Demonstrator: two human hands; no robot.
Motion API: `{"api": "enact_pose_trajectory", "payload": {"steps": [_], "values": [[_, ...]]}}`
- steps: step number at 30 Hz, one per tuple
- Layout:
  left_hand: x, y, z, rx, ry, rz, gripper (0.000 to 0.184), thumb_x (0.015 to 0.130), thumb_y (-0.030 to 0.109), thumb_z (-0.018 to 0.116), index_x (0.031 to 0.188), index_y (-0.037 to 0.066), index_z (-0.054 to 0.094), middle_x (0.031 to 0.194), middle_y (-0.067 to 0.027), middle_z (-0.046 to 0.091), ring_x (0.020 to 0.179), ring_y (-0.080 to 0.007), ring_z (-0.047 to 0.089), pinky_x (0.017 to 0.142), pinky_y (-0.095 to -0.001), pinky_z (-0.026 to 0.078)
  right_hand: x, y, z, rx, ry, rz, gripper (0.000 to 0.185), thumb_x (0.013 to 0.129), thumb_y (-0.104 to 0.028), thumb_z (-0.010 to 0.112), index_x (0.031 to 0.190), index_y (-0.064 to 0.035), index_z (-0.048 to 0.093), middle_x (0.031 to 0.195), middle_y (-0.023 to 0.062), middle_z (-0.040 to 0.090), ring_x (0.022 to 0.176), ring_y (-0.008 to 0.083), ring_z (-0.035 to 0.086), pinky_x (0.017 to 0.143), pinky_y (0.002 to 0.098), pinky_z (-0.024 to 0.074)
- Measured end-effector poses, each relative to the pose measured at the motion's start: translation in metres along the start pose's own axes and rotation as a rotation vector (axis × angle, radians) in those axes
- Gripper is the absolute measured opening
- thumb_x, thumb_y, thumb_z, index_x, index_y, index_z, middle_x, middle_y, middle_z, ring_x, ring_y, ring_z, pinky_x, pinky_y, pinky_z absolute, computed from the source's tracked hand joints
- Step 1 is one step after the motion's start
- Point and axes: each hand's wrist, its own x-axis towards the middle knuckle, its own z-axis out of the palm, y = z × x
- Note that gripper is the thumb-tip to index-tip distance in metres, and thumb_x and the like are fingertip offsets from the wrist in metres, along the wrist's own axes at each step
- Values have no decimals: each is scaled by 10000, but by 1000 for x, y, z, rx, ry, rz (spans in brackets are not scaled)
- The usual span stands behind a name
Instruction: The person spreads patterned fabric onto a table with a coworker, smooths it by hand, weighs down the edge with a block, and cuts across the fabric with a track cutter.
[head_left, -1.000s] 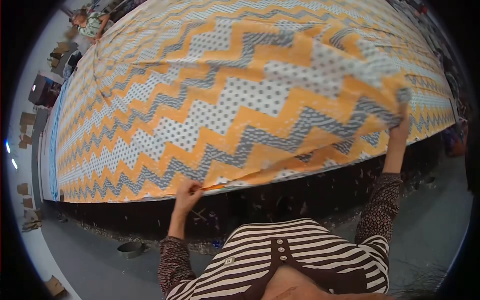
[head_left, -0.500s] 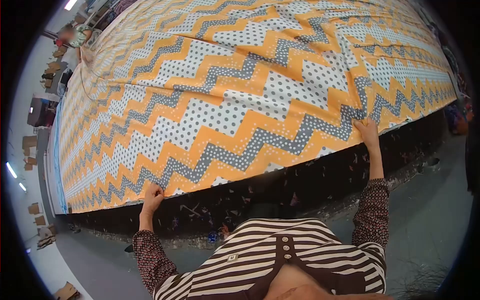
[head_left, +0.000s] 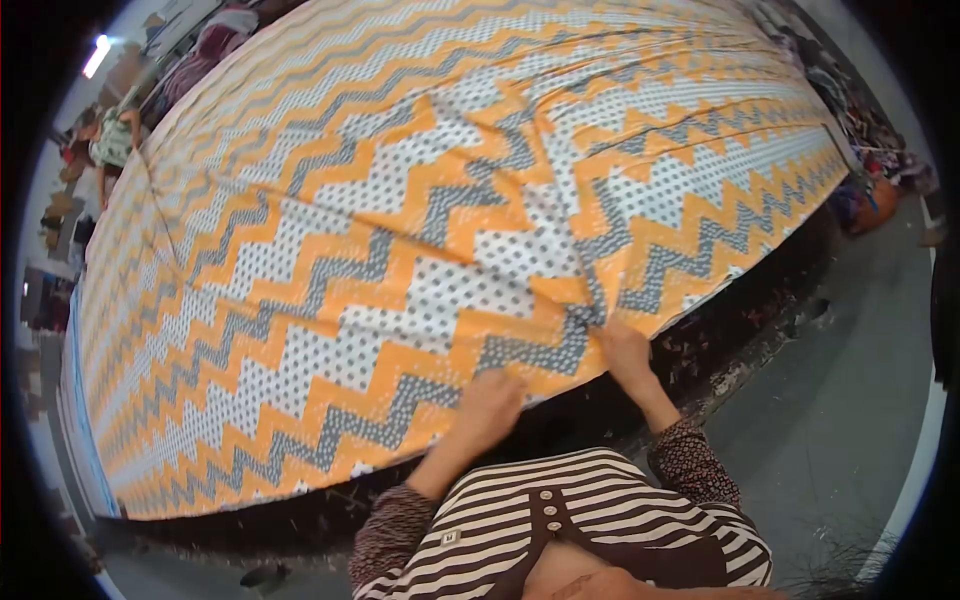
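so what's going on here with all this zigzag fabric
A person in a striped top is handling a yellow, grey and white chevron-print fabric spread over a wide, dark-sided table. The right hand pinches it where folds gather near the front edge; the left hand is beside it at that edge, too blurred to tell its grip. Creases remain across the cloth, and another person stands at the far left.

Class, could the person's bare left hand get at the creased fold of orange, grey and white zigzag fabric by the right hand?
Probably yes: the left hand is near, with only fabric between it and the fold by the right hand.
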Motion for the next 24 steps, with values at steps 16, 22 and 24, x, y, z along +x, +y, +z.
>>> {"api": "enact_pose_trajectory", "payload": {"steps": [16, 22, 24], "values": [[22, 42, 77, 35, 186, -399, 121, 719, 125, 691, 785, 60, 614, 729, -94, 598, 690, -250, 599, 626, -344, 463, 273, 177, -264, 1846, 468, 108, 363, 904, -255, 539, 1184, -25, 536, 1159, 85, 576, 1015, 226, 590, 819, 380, 507], [9, 34, 86, -111, 202, -581, 109, 671, -11, 570, 768, 34, 590, 764, -27, 579, 679, -112, 537, 616, -246, 427, 185, 336, -242, 963, 25, 374, 390, 827, -90, 611, 1180, 35, 505, 1023, 66, 619, 934, 150, 594, 798, 266, 475], [14, 36, 83, -82, 217, -504, 96, 642, -21, 566, 719, 35, 569, 713, -38, 538, 631, -140, 523, 586, -252, 420, 160, 364, -216, 928, -83, 226, 357, 804, -89, 602, 1128, 47, 536, 915, 9, 617, 791, 95, 565, 704, 238, 455]]}}
